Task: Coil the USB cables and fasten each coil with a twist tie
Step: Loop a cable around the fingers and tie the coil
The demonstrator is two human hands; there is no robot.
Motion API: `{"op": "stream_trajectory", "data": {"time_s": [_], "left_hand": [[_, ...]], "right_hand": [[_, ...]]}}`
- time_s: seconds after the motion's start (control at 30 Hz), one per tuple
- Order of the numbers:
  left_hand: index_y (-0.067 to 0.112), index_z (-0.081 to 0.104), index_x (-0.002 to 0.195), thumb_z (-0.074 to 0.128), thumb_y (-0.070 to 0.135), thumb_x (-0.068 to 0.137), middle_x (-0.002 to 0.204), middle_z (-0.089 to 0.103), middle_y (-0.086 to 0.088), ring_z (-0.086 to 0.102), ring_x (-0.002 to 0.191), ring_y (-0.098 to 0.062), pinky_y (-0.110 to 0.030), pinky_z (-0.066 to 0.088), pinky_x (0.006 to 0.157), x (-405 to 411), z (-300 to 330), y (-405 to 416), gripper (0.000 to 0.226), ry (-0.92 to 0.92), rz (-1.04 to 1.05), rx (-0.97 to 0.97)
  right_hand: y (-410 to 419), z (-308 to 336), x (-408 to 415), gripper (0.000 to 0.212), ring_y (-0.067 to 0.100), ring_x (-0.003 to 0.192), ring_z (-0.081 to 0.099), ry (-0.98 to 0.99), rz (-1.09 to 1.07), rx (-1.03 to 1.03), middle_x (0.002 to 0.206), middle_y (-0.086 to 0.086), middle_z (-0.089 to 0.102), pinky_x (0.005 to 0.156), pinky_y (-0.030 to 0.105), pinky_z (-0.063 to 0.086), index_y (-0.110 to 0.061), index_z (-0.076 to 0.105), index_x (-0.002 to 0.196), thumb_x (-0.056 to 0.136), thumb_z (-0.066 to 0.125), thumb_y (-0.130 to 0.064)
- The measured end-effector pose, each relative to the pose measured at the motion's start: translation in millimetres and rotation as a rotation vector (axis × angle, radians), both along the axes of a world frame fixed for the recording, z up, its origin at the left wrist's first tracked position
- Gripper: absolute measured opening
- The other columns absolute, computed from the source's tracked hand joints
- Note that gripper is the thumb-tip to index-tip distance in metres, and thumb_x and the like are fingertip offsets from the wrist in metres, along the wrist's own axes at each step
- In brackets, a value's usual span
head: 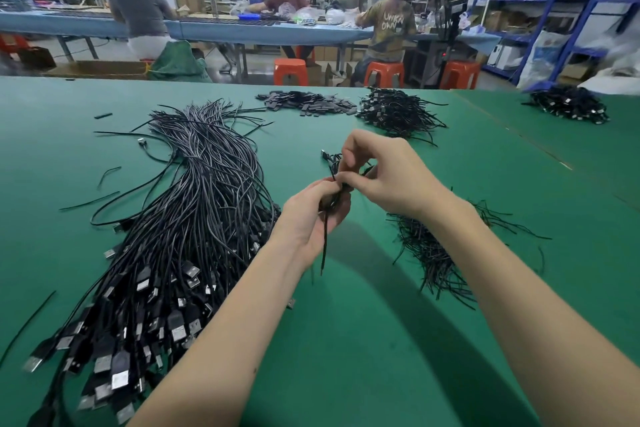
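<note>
Above the green table (363, 340), my left hand (308, 215) grips a small coil of black USB cable (333, 163), much of it hidden in my palm. A thin black twist tie (324, 243) hangs down from that hand. My right hand (384, 174) pinches the tie at the coil with thumb and fingers. A big bundle of loose black USB cables (180, 219) lies to the left, plugs toward me. A heap of black twist ties (433, 253) lies under my right forearm.
Farther back lie a pile of small flat black pieces (308, 103) and two heaps of coiled cables (398, 111) (571, 104). Stray ties (90, 200) lie on the left. Behind the table, people sit at a blue bench (242, 30); orange stools and blue shelving (554, 1) stand beyond.
</note>
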State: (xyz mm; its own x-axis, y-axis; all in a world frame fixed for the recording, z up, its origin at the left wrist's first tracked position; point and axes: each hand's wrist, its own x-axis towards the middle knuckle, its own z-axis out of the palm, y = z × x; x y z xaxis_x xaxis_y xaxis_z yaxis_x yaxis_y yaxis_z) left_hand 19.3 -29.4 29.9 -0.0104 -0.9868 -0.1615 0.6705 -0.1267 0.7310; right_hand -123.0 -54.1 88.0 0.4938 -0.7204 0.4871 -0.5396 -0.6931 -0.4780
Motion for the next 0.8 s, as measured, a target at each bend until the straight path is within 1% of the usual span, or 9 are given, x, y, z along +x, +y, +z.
{"op": "stream_trajectory", "data": {"time_s": [0.07,0.17,0.23,0.33,0.43,0.53,0.67,0.73,0.8], "left_hand": [[0.003,0.073,0.074,0.054,-0.006,0.093,0.076,0.07,-0.01,0.065,0.066,-0.014,-0.02,0.059,0.066,0.3,2.1,1.2,0.028,0.084,-0.031,0.042],[0.0,0.068,0.084,0.054,-0.01,0.092,0.078,0.073,-0.011,0.07,0.067,-0.015,-0.021,0.06,0.069,1.5,3.2,1.1,0.019,0.128,-0.016,0.043],[-0.001,0.065,0.091,0.057,-0.012,0.09,0.082,0.073,-0.012,0.071,0.07,-0.016,-0.022,0.06,0.074,-0.7,0.9,-0.5,0.014,0.084,0.047,0.0],[0.002,0.069,0.088,0.064,-0.013,0.085,0.082,0.075,-0.012,0.071,0.076,-0.018,-0.026,0.059,0.085,-4.7,-6.3,-0.8,0.017,-0.095,0.152,-0.094],[0.012,0.074,0.086,0.07,-0.009,0.083,0.084,0.078,-0.006,0.073,0.082,-0.015,-0.022,0.057,0.081,-2.8,-10.7,1.3,0.022,-0.378,0.255,-0.261],[0.02,0.075,0.084,0.072,-0.006,0.082,0.085,0.078,0.001,0.074,0.088,-0.014,-0.02,0.054,0.08,-1.6,-12.6,3.7,0.026,-0.63,0.363,-0.421],[0.024,0.074,0.086,0.072,0.001,0.083,0.085,0.076,0.01,0.072,0.088,-0.007,-0.024,0.055,0.082,-3.9,-15.9,4.5,0.024,-0.789,0.489,-0.519],[0.021,0.074,0.091,0.073,0.005,0.083,0.085,0.076,0.012,0.071,0.086,-0.001,-0.025,0.056,0.081,-7.0,-18.6,6.2,0.018,-0.887,0.57,-0.546],[0.018,0.074,0.097,0.071,0.006,0.084,0.088,0.075,0.012,0.07,0.086,0.001,-0.022,0.055,0.081,-8.6,-19.7,7.3,0.018,-0.936,0.638,-0.565]], "right_hand": [[4.7,-8.8,-2.9,0.026,0.017,0.08,0.068,-0.039,0.019,-0.049,0.082,-0.002,0.07,0.07,0.032,0.055,-0.017,0.049,0.085,0.089,0.071,-0.006],[9.1,-16.9,-7.8,0.025,0.013,0.082,0.068,-0.062,0.001,-0.064,0.085,-0.006,0.07,0.075,0.036,0.056,-0.018,0.05,0.089,0.089,0.072,-0.007],[9.9,-18.8,-9.3,0.022,0.01,0.082,0.068,-0.059,-0.035,-0.043,0.085,-0.008,0.071,0.074,0.036,0.055,-0.018,0.054,0.092,0.087,0.072,-0.005],[12.2,-18.5,-8.8,0.016,0.006,0.079,0.069,-0.074,-0.09,-0.019,0.082,-0.009,0.073,0.071,0.03,0.056,-0.017,0.066,0.092,0.085,0.071,-0.003],[15.7,-17.2,-5.6,0.009,0.0,0.078,0.071,-0.102,-0.145,-0.002,0.079,-0.012,0.075,0.072,0.023,0.058,-0.019,0.077,0.09,0.084,0.075,-0.012],[18.9,-18.6,-1.7,0.003,-0.004,0.074,0.07,-0.142,-0.206,-0.014,0.076,-0.014,0.076,0.075,0.018,0.055,-0.021,0.08,0.087,0.084,0.08,-0.021],[25.1,-25.7,9.3,0.005,0.001,0.073,0.07,-0.206,-0.249,-0.078,0.077,-0.01,0.075,0.074,0.023,0.058,-0.015,0.078,0.088,0.084,0.076,-0.013],[27.3,-29.4,15.0,0.005,0.004,0.071,0.069,-0.255,-0.279,-0.108,0.076,-0.006,0.075,0.072,0.025,0.058,-0.012,0.077,0.087,0.084,0.074,-0.009],[27.9,-30.4,19.6,0.006,0.005,0.07,0.067,-0.279,-0.289,-0.13,0.076,-0.005,0.074,0.07,0.024,0.057,-0.011,0.075,0.087,0.084,0.073,-0.007]]}}
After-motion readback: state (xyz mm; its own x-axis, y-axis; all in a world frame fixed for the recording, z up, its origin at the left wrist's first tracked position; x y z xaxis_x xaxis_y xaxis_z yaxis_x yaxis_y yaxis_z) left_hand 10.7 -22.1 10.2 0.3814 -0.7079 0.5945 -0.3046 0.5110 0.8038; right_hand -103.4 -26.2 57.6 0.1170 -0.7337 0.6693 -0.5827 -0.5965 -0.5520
